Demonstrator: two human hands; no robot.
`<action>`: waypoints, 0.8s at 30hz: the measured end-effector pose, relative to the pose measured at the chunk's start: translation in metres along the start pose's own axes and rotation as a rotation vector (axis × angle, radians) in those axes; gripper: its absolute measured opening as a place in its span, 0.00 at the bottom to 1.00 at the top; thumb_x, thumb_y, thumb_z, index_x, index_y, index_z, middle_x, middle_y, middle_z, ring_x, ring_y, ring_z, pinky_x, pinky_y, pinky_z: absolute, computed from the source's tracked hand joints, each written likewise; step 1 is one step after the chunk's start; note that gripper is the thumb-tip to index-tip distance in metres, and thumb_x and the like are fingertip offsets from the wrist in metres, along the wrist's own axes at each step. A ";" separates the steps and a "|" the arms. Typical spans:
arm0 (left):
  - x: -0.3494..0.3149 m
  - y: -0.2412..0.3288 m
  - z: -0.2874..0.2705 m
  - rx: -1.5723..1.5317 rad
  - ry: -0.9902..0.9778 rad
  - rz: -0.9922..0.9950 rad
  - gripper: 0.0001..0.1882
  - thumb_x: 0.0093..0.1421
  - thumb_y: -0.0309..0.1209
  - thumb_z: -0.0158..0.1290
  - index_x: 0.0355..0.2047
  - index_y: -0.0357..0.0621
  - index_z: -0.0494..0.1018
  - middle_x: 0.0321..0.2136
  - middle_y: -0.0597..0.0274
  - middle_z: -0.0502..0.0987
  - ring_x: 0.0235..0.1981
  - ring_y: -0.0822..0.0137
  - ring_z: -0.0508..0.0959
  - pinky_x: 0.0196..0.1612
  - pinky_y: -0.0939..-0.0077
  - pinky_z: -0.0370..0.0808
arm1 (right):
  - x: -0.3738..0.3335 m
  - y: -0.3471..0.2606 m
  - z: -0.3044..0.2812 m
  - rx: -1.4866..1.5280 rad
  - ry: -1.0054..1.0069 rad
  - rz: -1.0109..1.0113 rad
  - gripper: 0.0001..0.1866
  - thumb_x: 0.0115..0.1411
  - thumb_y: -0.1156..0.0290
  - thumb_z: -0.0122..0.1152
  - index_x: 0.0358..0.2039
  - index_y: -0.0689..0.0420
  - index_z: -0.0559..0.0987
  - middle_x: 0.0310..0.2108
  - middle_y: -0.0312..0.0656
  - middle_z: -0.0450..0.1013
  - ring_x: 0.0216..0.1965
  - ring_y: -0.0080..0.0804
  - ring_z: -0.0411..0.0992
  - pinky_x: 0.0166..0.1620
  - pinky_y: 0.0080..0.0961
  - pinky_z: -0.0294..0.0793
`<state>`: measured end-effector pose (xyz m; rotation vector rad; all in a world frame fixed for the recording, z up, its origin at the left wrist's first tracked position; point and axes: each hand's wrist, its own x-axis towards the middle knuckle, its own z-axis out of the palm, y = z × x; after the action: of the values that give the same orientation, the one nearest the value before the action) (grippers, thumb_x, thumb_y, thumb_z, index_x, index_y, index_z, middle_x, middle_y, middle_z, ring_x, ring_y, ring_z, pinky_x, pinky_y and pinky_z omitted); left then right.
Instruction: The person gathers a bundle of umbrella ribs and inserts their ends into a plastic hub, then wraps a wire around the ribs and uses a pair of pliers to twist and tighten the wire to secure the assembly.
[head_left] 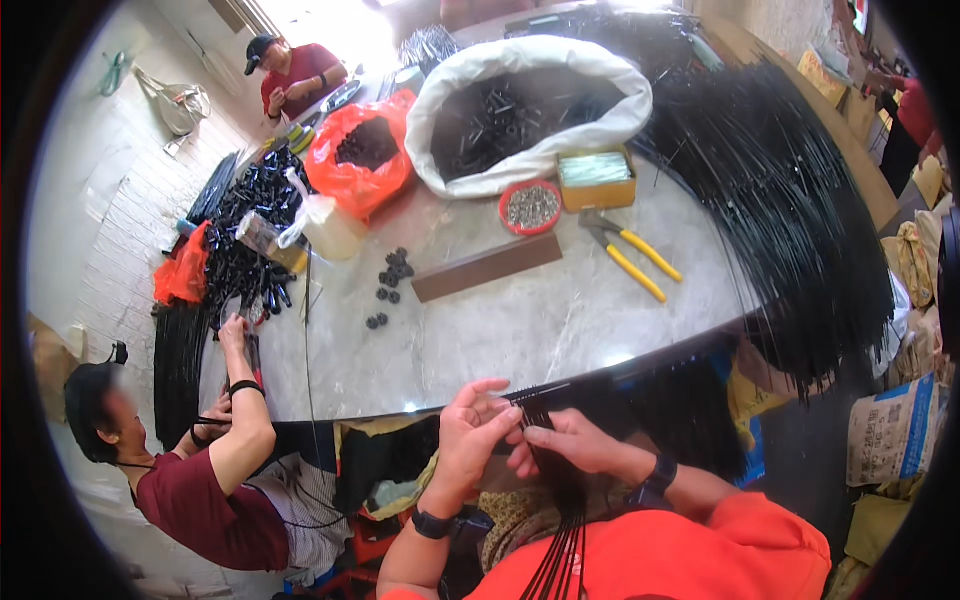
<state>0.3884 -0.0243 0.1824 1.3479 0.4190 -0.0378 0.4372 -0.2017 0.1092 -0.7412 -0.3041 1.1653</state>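
In front of my chest, just off the table's near edge, my right hand grips a bundle of thin black rods. The bundle fans out downward over my orange shirt. Close by on the left, my left hand has its thumb and fingers pinched at the upper tips of the rods. Whatever small part may be between those fingers is too small to make out. Pliers with yellow handles lie on the table beyond my hands, beside a brown flat bar and several small black round pieces.
A white sack of black parts, a red bowl of small metal pieces, a cardboard box and an orange bag stand farther back. Long black rods cover the right side. Co-workers sit at left and far left.
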 end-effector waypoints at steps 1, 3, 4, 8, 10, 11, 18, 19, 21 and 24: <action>0.001 0.002 0.000 0.012 -0.008 -0.005 0.21 0.58 0.18 0.59 0.52 0.34 0.71 0.36 0.57 0.81 0.35 0.71 0.80 0.41 0.79 0.78 | -0.001 0.000 -0.001 -0.002 -0.003 -0.005 0.16 0.73 0.66 0.48 0.52 0.66 0.73 0.40 0.49 0.79 0.38 0.33 0.80 0.45 0.28 0.80; 0.002 0.016 -0.005 0.074 -0.053 -0.021 0.20 0.59 0.19 0.59 0.52 0.34 0.71 0.37 0.57 0.81 0.36 0.71 0.81 0.41 0.78 0.78 | -0.001 -0.001 -0.002 -0.010 -0.002 -0.014 0.17 0.73 0.65 0.48 0.52 0.66 0.73 0.40 0.49 0.79 0.39 0.33 0.80 0.45 0.28 0.79; 0.004 0.024 -0.011 0.134 -0.097 -0.052 0.19 0.60 0.21 0.59 0.52 0.35 0.71 0.38 0.56 0.81 0.37 0.70 0.81 0.42 0.78 0.78 | -0.001 -0.002 -0.002 -0.007 0.005 -0.015 0.17 0.73 0.65 0.47 0.53 0.66 0.73 0.41 0.49 0.79 0.39 0.33 0.80 0.45 0.28 0.79; 0.030 0.081 -0.035 0.478 -0.025 0.203 0.14 0.63 0.26 0.57 0.48 0.36 0.73 0.36 0.57 0.82 0.37 0.70 0.82 0.43 0.76 0.78 | -0.003 -0.009 -0.002 -0.021 0.025 0.014 0.18 0.73 0.65 0.47 0.53 0.66 0.73 0.41 0.50 0.80 0.39 0.32 0.80 0.45 0.27 0.79; 0.059 0.107 -0.046 0.624 -0.008 0.348 0.09 0.64 0.27 0.57 0.42 0.35 0.75 0.32 0.60 0.81 0.34 0.71 0.81 0.41 0.78 0.78 | -0.001 -0.008 -0.005 -0.011 0.001 -0.014 0.18 0.73 0.64 0.47 0.53 0.66 0.73 0.41 0.50 0.80 0.39 0.32 0.80 0.45 0.27 0.79; 0.076 0.118 -0.049 0.673 -0.008 0.399 0.08 0.64 0.28 0.56 0.39 0.35 0.76 0.30 0.61 0.81 0.32 0.72 0.81 0.39 0.78 0.78 | 0.000 -0.007 -0.007 -0.013 0.005 -0.013 0.18 0.73 0.64 0.47 0.53 0.66 0.73 0.41 0.50 0.80 0.39 0.32 0.80 0.45 0.27 0.79; 0.172 0.156 -0.053 0.782 0.053 0.411 0.08 0.64 0.28 0.56 0.35 0.34 0.77 0.26 0.64 0.79 0.27 0.76 0.79 0.33 0.79 0.76 | 0.003 -0.009 -0.013 -0.021 0.023 -0.006 0.18 0.73 0.64 0.47 0.53 0.66 0.73 0.41 0.50 0.80 0.40 0.33 0.80 0.45 0.28 0.79; 0.182 0.156 -0.055 0.856 0.061 0.476 0.08 0.63 0.28 0.56 0.35 0.34 0.77 0.25 0.63 0.80 0.27 0.76 0.79 0.32 0.79 0.76 | 0.003 -0.008 -0.013 -0.026 0.007 -0.013 0.18 0.73 0.64 0.47 0.53 0.67 0.74 0.41 0.50 0.80 0.40 0.33 0.80 0.45 0.28 0.79; 0.201 0.153 -0.060 0.926 0.085 0.546 0.08 0.62 0.28 0.56 0.34 0.33 0.77 0.25 0.63 0.80 0.26 0.76 0.79 0.32 0.79 0.76 | 0.002 -0.011 -0.012 -0.034 0.011 -0.008 0.19 0.73 0.64 0.47 0.53 0.67 0.73 0.41 0.51 0.80 0.40 0.33 0.80 0.45 0.28 0.79; 0.222 0.146 -0.066 1.021 0.133 0.661 0.07 0.59 0.25 0.56 0.35 0.33 0.78 0.26 0.62 0.81 0.26 0.74 0.80 0.31 0.78 0.77 | 0.004 -0.010 -0.015 -0.044 0.000 0.005 0.19 0.73 0.64 0.47 0.53 0.68 0.73 0.41 0.51 0.79 0.40 0.34 0.80 0.45 0.29 0.79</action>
<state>0.6150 0.1198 0.2387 2.4511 0.0120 0.4425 0.4543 -0.2058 0.1048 -0.7812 -0.3287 1.1665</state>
